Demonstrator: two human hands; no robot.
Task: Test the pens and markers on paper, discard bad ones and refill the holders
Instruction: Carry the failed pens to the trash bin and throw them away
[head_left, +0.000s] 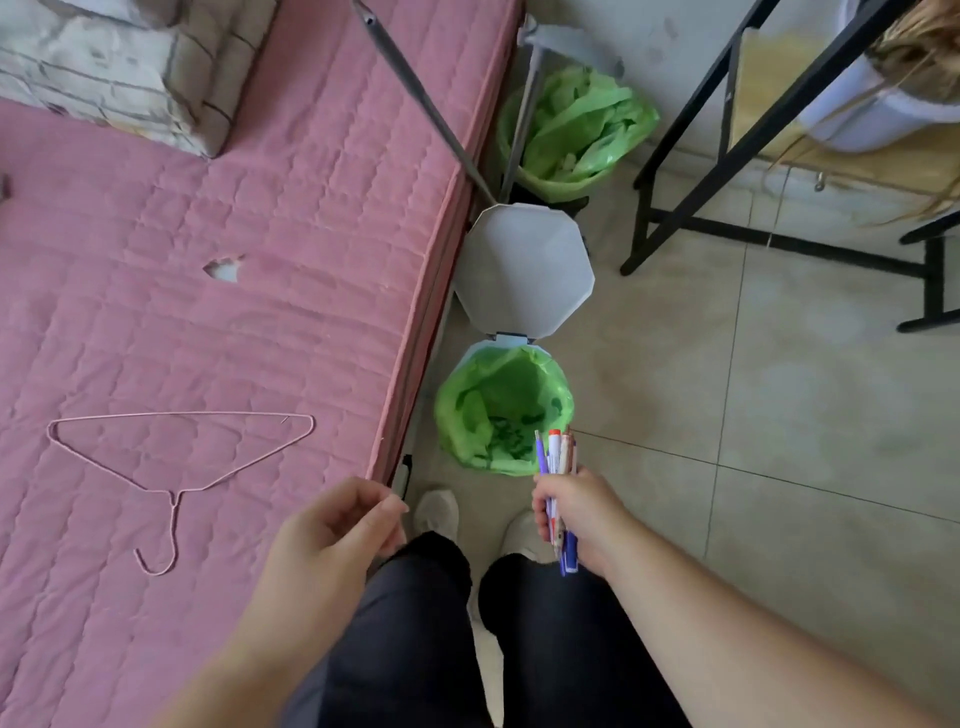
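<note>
Our right hand (574, 514) grips a bundle of pens (556, 486) beside the open bin (501, 410); our left hand (340, 530) hangs loosely curled, empty. Discarding seems underway: next, release over the liner.

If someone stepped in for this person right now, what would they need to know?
Right hand: grips a bunch of pens just above the near edge of the open bin.
Left hand: holds nothing, fingers loosely curled, by the bed edge.
Done: bin lid up, green liner in place.
Left: drop the pens in. No paper or holders in view, so testing and refilling cannot be judged.
</note>
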